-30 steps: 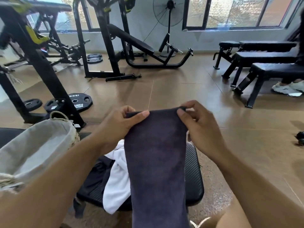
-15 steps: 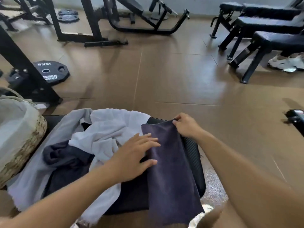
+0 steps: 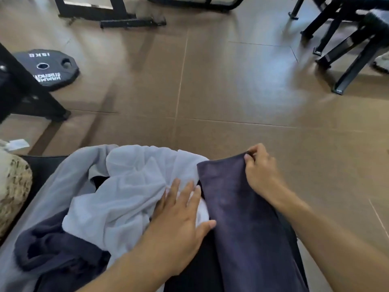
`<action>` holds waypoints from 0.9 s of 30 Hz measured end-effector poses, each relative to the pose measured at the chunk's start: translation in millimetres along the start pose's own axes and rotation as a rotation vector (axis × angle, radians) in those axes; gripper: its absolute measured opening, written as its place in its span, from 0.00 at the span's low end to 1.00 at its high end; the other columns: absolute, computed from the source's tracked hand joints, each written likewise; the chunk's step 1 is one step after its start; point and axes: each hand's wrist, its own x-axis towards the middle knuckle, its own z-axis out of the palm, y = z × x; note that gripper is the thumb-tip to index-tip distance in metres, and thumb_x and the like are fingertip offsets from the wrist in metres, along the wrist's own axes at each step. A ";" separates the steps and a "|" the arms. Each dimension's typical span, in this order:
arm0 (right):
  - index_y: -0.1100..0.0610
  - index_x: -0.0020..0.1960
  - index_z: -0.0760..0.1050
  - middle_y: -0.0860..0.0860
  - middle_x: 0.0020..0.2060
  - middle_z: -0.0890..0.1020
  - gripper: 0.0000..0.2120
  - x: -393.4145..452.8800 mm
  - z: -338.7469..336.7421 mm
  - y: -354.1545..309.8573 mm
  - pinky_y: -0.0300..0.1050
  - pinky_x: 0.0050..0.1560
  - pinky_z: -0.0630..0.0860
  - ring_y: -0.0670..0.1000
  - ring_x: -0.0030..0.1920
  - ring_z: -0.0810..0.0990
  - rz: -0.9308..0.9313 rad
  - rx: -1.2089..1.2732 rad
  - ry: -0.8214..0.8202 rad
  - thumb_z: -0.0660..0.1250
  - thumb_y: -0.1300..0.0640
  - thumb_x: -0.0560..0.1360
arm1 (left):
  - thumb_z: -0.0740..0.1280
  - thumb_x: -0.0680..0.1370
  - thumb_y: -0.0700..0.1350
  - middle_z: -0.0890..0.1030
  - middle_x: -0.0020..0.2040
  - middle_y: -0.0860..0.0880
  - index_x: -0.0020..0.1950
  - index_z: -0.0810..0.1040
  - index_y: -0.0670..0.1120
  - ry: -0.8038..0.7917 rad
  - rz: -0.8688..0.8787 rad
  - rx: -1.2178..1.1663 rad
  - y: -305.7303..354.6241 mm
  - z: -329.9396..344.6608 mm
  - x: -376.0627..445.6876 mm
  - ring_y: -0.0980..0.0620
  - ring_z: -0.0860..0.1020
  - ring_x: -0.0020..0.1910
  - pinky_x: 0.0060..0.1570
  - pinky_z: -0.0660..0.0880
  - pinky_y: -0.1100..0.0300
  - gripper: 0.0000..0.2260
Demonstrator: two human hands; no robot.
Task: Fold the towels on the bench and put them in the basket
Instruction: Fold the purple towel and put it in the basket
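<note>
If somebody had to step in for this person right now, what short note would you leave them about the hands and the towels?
Right hand: pinches the far corner of the long dark purple towel, which lies along the black padded bench.
Left hand: open, flat on the crumpled white towel, thumb touching the purple one.
Also piled on the bench: a pale grey towel and a dark navy towel.
The woven basket sits at the left edge; its inside is out of view.
Done: no finished fold visible.
Left: fold every towel, then put them in the basket.

Brown tiled floor [image 3: 231, 81], weight plate [image 3: 47, 69] left, black benches [image 3: 353, 39] right
</note>
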 end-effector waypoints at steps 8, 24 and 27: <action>0.55 0.63 0.72 0.57 0.58 0.80 0.16 -3.6 -18.3 -0.9 0.47 0.54 0.71 0.59 0.60 0.78 0.039 -0.042 -0.078 0.65 0.48 0.80 | 0.52 0.77 0.49 0.81 0.65 0.39 0.65 0.79 0.35 0.167 0.008 0.247 -24.0 16.3 1.9 0.33 0.78 0.64 0.60 0.76 0.39 0.26; 0.55 0.43 0.78 0.54 0.36 0.84 0.21 -151.7 -86.2 43.0 0.54 0.35 0.85 0.58 0.36 0.86 0.105 -0.292 -0.379 0.74 0.36 0.70 | 0.53 0.82 0.65 0.43 0.84 0.52 0.83 0.47 0.51 0.002 0.439 0.112 74.0 43.7 -62.8 0.55 0.35 0.80 0.79 0.37 0.57 0.34; 0.56 0.42 0.79 0.54 0.36 0.83 0.22 -174.9 -98.1 46.3 0.47 0.33 0.84 0.55 0.37 0.85 0.106 -0.278 -0.432 0.74 0.36 0.71 | 0.51 0.81 0.69 0.40 0.83 0.52 0.83 0.44 0.52 -0.112 0.402 0.147 74.9 47.4 -63.0 0.54 0.36 0.81 0.80 0.39 0.56 0.37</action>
